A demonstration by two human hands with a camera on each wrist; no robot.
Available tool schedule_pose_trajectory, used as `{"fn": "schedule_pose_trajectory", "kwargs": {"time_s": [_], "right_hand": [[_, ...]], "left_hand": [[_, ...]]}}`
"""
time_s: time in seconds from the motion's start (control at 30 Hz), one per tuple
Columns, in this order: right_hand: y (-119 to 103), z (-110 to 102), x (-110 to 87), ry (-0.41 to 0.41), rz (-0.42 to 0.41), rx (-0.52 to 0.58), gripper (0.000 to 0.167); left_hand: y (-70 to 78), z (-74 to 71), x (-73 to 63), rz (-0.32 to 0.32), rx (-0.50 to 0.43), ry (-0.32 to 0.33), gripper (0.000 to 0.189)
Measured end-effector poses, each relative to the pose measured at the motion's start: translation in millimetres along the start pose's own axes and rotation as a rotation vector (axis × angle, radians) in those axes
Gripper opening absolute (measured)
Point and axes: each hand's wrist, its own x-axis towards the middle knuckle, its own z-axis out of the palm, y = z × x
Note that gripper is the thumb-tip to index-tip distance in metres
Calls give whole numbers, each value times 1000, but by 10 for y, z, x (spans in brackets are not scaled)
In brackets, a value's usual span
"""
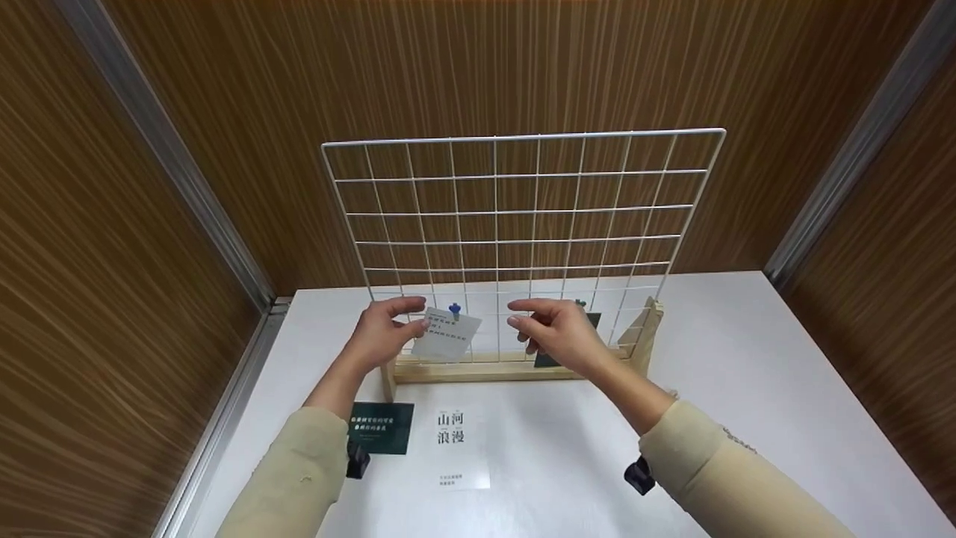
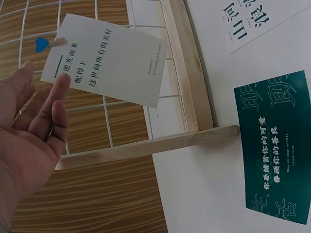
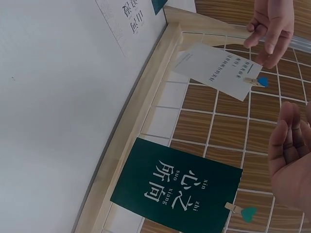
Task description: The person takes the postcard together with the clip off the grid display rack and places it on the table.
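A white card (image 1: pixel 447 338) with printed characters hangs tilted on the white wire grid (image 1: pixel 515 212), held by a small wooden clip with a blue heart (image 2: pixel 42 44). My left hand (image 1: pixel 385 332) is at the card's left edge, its fingers loosely extended; a fingertip overlaps the card in the left wrist view, though whether it touches is unclear. My right hand (image 1: pixel 564 332) hovers before the grid, fingers loosely bent with nothing between them. Partly behind it hangs a dark green card (image 3: pixel 177 187), fixed by a wooden clip with a green heart (image 3: pixel 248 214).
The grid stands in a pale wooden base (image 1: pixel 485 371) on the white table (image 1: pixel 553 463). Another green card (image 1: pixel 388 427) and a white card with large characters (image 1: pixel 463 467) lie flat in front. Wood-patterned panels (image 1: pixel 478 67) rise at the back and sides.
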Motion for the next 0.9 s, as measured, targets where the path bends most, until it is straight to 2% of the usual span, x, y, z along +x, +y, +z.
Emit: {"fn": "schedule_pose_trajectory", "kwargs": {"time_s": [0.27,0.43,0.9], "right_hand": [[-18,121,63,-33,26,-61,33],[-58,208,134,-38,37,-90,34],[-106,450,314,-36,43,-85,36]], "left_hand": [[24,13,38,-15,19,-28,46],[5,57,82,-3,11,-30,48],[-56,136,152,11,-88,2,45]]}}
